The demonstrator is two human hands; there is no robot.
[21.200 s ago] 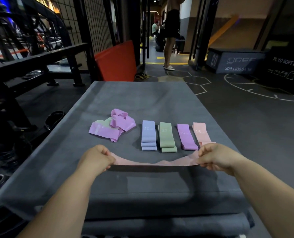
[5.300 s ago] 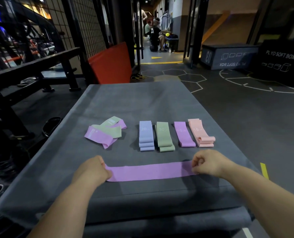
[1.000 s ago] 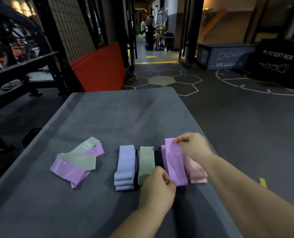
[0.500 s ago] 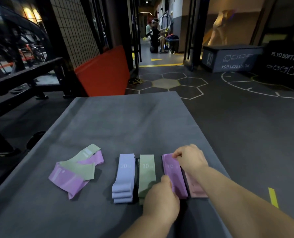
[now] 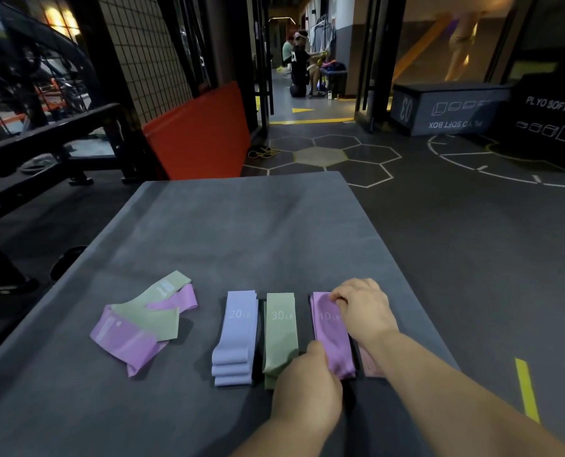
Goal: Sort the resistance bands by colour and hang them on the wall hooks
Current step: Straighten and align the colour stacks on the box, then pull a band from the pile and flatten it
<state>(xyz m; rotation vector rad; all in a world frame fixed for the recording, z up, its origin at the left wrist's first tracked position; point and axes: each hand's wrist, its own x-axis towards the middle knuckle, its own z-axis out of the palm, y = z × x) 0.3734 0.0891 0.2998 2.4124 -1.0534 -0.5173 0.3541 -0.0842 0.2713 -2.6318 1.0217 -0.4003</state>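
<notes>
Grey padded surface [image 5: 228,225] on hexagon-marked gym floor [image 5: 340,156], red mat [image 5: 198,133] behind.

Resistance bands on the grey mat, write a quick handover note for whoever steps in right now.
Left hand pinches the near end of the purple band, right hand the far end; the band lies between the green and pink stacks.
Folded in a row: blue stack, green stack, pink stack, mostly hidden.
To do: sort the loose pile of green and purple bands, then hang everything; no hooks in view.
</notes>
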